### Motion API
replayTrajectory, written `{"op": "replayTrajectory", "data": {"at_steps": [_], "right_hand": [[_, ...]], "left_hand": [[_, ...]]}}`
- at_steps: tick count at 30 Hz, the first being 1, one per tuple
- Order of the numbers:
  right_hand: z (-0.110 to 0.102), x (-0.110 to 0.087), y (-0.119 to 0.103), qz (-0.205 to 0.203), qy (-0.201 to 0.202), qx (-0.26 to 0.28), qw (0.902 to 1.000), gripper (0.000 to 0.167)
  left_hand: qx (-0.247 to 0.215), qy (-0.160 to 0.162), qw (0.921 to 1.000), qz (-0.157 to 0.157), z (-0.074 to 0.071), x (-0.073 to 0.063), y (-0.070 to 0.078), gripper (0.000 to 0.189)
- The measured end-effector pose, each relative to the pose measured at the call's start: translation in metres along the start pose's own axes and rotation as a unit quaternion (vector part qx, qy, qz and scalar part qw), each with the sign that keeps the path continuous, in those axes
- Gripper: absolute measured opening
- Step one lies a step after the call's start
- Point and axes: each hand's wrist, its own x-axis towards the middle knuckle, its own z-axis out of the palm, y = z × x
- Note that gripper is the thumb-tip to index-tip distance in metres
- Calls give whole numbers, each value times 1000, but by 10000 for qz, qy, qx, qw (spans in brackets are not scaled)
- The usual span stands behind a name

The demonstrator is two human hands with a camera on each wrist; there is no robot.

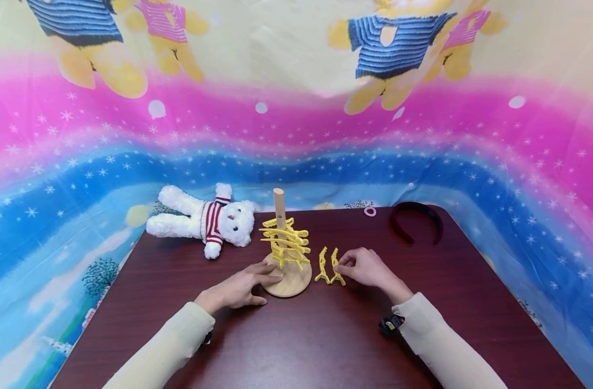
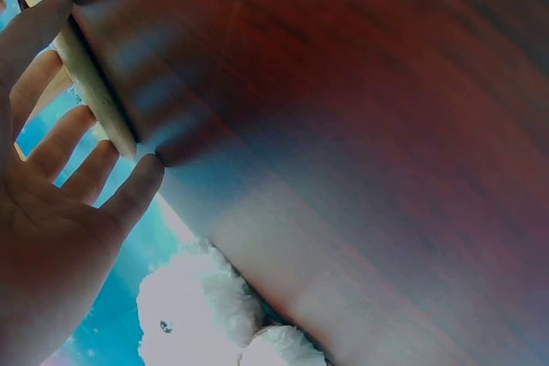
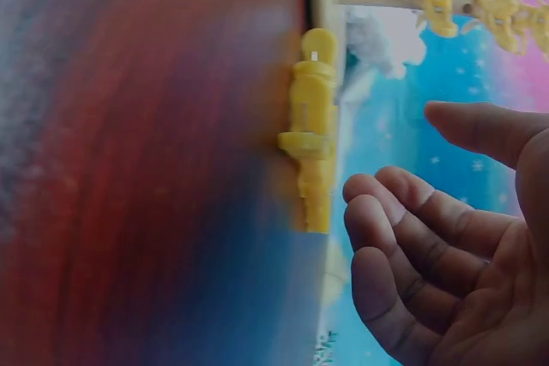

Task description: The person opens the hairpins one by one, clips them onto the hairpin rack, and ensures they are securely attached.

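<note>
A wooden stand has a round base [image 1: 288, 289] and an upright post [image 1: 279, 202], with several yellow plastic clips [image 1: 291, 236] around its lower half. My left hand [image 1: 240, 285] is spread flat, its fingers on the left part of the base; the left wrist view shows them along the base's edge [image 2: 99, 100]. Right of the stand, two more yellow clips [image 1: 322, 265] lie side by side on the table. My right hand [image 1: 366, 267] is beside the nearer one. In the right wrist view its thumb and loosely bent fingers stand apart, holding nothing, close to a clip [image 3: 313, 117].
A white teddy bear [image 1: 237, 227] in a red-striped sweater lies left of the stand on the dark wooden table [image 1: 277, 346]. Toward the back right are a small pink ring [image 1: 370, 216] and a dark red headband [image 1: 397, 226]. A printed cloth [image 1: 296, 124] hangs around the table.
</note>
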Motion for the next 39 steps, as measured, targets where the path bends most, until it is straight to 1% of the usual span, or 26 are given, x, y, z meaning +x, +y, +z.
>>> {"op": "replayTrajectory", "data": {"at_steps": [9,19,22,25,31,35,39], "right_hand": [[14,1,3,302,-241,-215,9990,19],[19,4,0,584,-192,-690,9957,30],[18,5,0,661,-245,-779,9945,33],[14,5,1,711,-310,-807,9937,32],[5,1,11,844,-235,-995,9912,28],[3,-1,13,968,-253,-1076,9891,33],[5,-1,12,992,-267,-1225,9871,38]], "left_hand": [[-11,-63,10000,-47,0,1,0,61],[-55,-110,9999,-83,-1,2,0,62],[-67,-112,9999,-82,-1,2,0,62],[-77,-102,9999,-83,-1,2,0,62],[-79,-77,9999,-57,-1,2,0,62],[-98,-85,9999,-76,-1,1,0,62],[-100,-89,9999,-84,0,1,1,62]]}}
